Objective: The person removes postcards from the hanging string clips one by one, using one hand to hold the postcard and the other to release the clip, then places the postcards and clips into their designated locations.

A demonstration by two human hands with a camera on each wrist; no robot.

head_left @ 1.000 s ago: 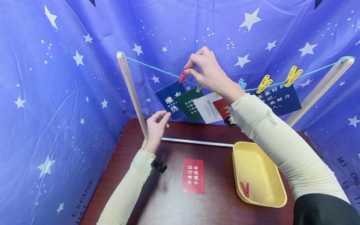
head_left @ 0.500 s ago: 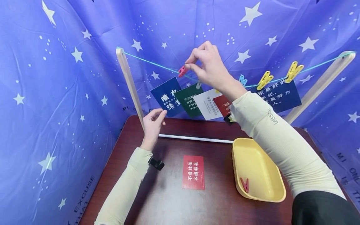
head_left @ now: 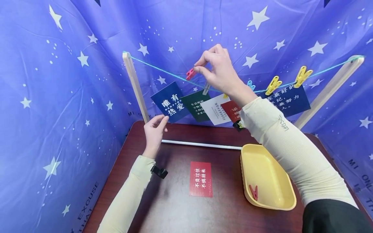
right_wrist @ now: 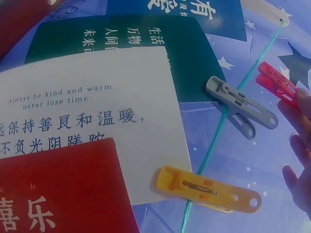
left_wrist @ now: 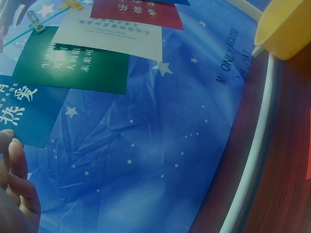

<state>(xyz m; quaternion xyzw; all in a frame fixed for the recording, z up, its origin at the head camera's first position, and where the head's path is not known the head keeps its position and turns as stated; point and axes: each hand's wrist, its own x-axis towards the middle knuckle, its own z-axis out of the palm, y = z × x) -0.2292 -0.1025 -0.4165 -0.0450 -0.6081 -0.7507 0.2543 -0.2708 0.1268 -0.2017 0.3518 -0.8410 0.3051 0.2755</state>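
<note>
My left hand (head_left: pixel 154 133) pinches the lower corner of a dark blue card (head_left: pixel 170 102) with white lettering. That card is tilted, left of a hanging green card (head_left: pixel 196 106). With thumb and fingertips my right hand (head_left: pixel 218 67) holds a pinkish-red clothespin (head_left: pixel 190 74) by its handle end, level with the turquoise line (head_left: pixel 158 69). A gap separates this clothespin from the blue card; whether it touches the line I cannot tell. In the right wrist view a grey clothespin (right_wrist: pixel 240 102) sits on the line by the green card, and a yellow one (right_wrist: pixel 206 188) by the white card (right_wrist: pixel 87 102).
Wooden posts (head_left: pixel 135 87) hold the line at both ends. Farther right hang a red card (head_left: pixel 231 110) and another blue card (head_left: pixel 291 102) under yellow clothespins (head_left: pixel 303 77). On the table lie a red card (head_left: pixel 201 179) and a yellow bin (head_left: pixel 271 178) holding a red clothespin (head_left: pixel 254 192).
My left hand has drawn the blue card leftward, away from the red clothespin that overlapped its top corner before. The right hand has shifted only slightly, still holding the clothespin.
</note>
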